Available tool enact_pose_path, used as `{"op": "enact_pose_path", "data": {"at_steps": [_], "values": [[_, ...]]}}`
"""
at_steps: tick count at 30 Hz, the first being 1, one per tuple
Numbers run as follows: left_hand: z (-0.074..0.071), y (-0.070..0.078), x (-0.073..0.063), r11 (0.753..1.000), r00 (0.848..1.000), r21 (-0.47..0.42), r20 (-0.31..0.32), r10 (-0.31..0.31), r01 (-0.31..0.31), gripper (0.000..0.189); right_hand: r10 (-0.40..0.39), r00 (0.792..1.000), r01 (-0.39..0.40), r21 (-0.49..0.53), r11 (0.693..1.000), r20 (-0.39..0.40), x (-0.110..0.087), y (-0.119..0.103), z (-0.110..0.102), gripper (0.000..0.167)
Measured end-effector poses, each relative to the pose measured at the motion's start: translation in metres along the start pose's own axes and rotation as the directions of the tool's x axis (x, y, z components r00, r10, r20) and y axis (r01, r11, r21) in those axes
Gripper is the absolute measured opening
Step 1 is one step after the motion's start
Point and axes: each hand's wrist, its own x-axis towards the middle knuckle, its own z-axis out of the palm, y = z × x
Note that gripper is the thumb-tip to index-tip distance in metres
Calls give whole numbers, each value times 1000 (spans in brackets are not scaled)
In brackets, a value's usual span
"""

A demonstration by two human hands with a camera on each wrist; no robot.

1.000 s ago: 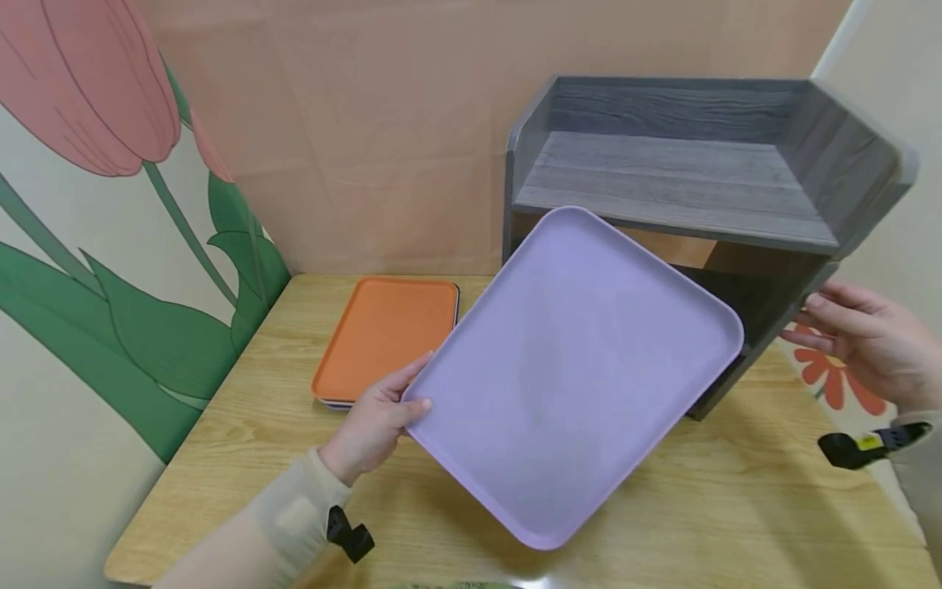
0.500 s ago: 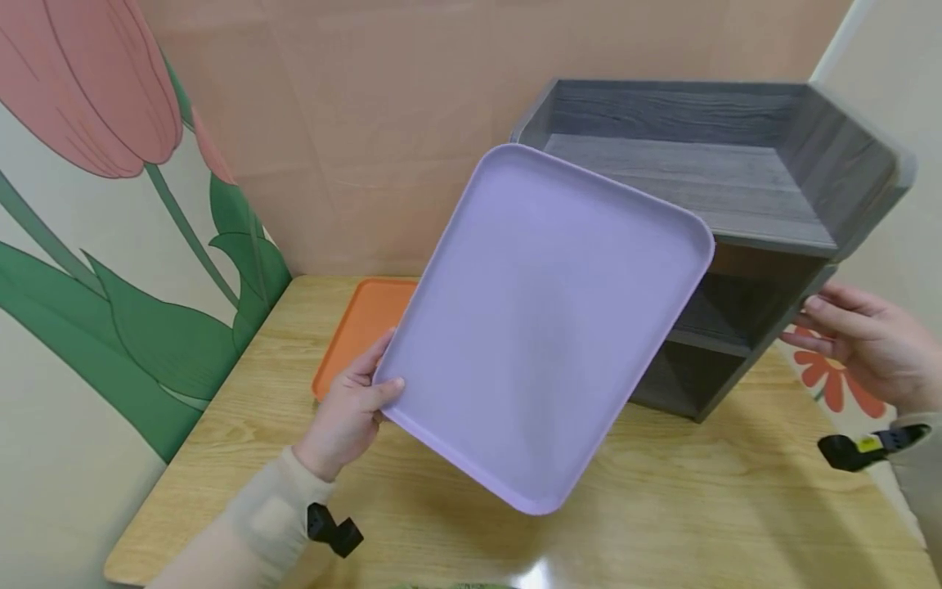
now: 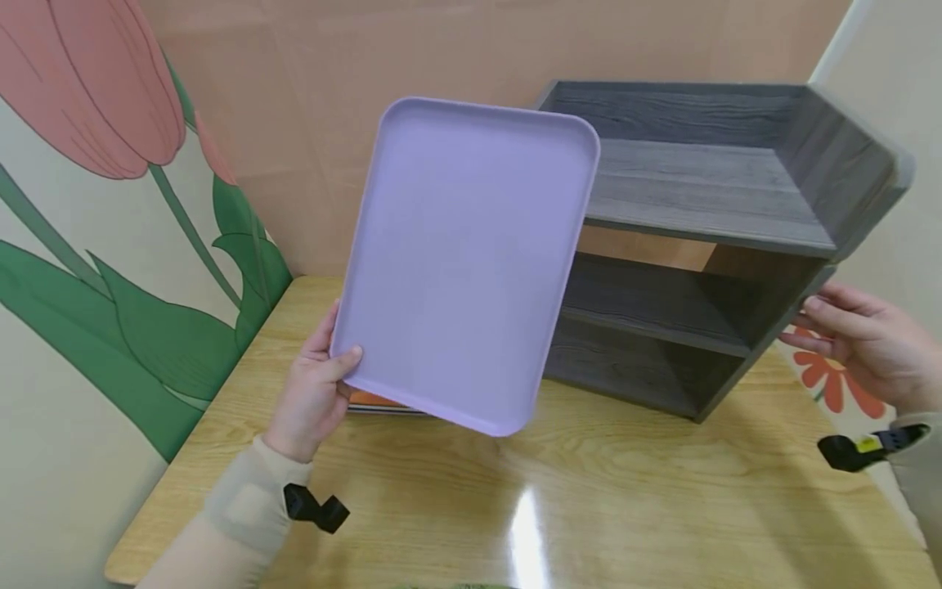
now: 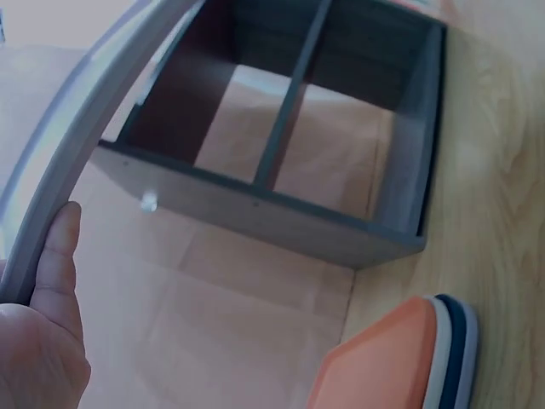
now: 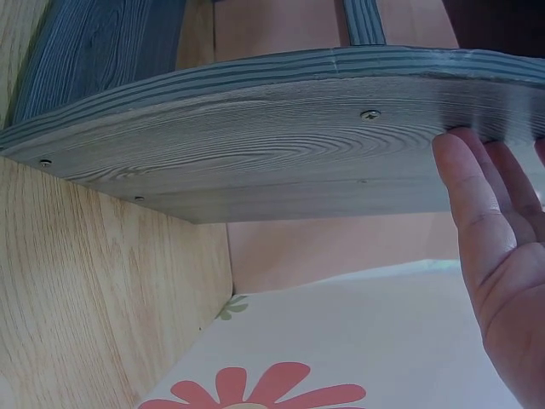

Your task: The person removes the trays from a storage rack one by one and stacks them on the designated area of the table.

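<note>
A light purple tray point(image 3: 464, 262) is held up above the table, tilted, its flat inside toward the head camera. My left hand point(image 3: 309, 393) grips its lower left corner, thumb on the inner face. Under and behind it lies a stack of trays with an orange tray point(image 4: 375, 362) on top; white and dark blue edges show below in the left wrist view. At the right stands a grey wooden shelf unit point(image 3: 699, 180). My right hand point(image 3: 876, 343) touches that unit's outer right side with its fingertips, fingers loosely extended, as the right wrist view point(image 5: 502, 247) confirms.
The wooden table point(image 3: 625, 499) runs under everything. Behind it hangs a peach-coloured backdrop point(image 3: 309, 123). A wall with a tulip picture point(image 3: 96, 90) borders the left side. The shelf unit's middle board point(image 3: 648, 298) divides its open front.
My left hand has carried the purple tray left and upward and turned it more upright. It now covers most of the orange tray and uncovers the shelf openings. My right hand stays put.
</note>
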Motion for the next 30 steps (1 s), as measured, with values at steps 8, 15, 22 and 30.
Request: {"op": "enact_pose_path", "data": {"at_steps": [8,15,22,30], "values": [[-11,16,6,996,999,-90,-49,-3,-2,66,18,1000,-18,-10,1000,1,-1,1,-2,41],[-24,29,12,991,997,-131,-81,3,-14,69,17,1000,-17,10,1000,13,1,1,-3,42],[-39,39,15,990,995,-143,-99,-22,8,71,10,1000,-10,7,1000,24,0,0,-3,42],[-52,38,19,993,982,-76,-157,-102,91,74,9,1000,-8,-7,1000,25,-1,-1,-4,42]]}}
